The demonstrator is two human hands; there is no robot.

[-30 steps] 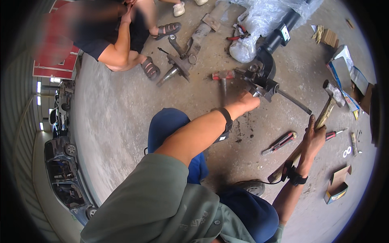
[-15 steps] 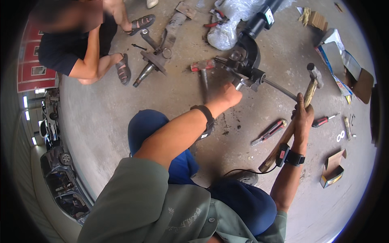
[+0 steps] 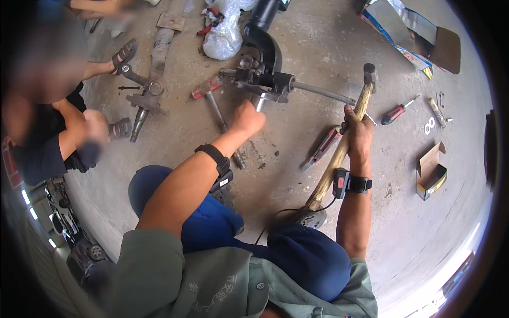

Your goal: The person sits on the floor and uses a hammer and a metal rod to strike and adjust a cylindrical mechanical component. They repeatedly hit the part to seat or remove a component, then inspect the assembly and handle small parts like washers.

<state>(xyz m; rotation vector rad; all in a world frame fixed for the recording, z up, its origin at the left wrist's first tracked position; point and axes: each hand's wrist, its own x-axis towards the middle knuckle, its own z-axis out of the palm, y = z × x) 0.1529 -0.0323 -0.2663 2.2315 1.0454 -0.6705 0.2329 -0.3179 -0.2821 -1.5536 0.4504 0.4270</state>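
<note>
My left hand [image 3: 248,119] is closed on a silver cylindrical part [image 3: 259,102] low on a black curved metal assembly [image 3: 268,50]. A long steel rod [image 3: 321,91] sticks out rightward from that assembly. My right hand [image 3: 358,132] grips the pale wooden handle [image 3: 331,175] of a long hammer, whose metal head [image 3: 370,73] is upper right, beside the rod's end. A red-headed hammer [image 3: 208,90] lies left of my left hand. A red-and-black utility knife [image 3: 321,148] and a screwdriver [image 3: 393,114] lie near my right hand.
Another person [image 3: 63,127] crouches at left, near a worn steel part [image 3: 146,103]. Plastic wrap [image 3: 222,37] and red pliers [image 3: 209,26] lie at top. A torn carton [image 3: 403,32], white rings [image 3: 429,125] and a small open box [image 3: 430,175] are at right on the concrete floor [image 3: 397,228].
The view has turned, shifting most of the scene leftward in the picture. Both hands keep their grips; the hammer head now appears higher and more upright beside the rod's end.
</note>
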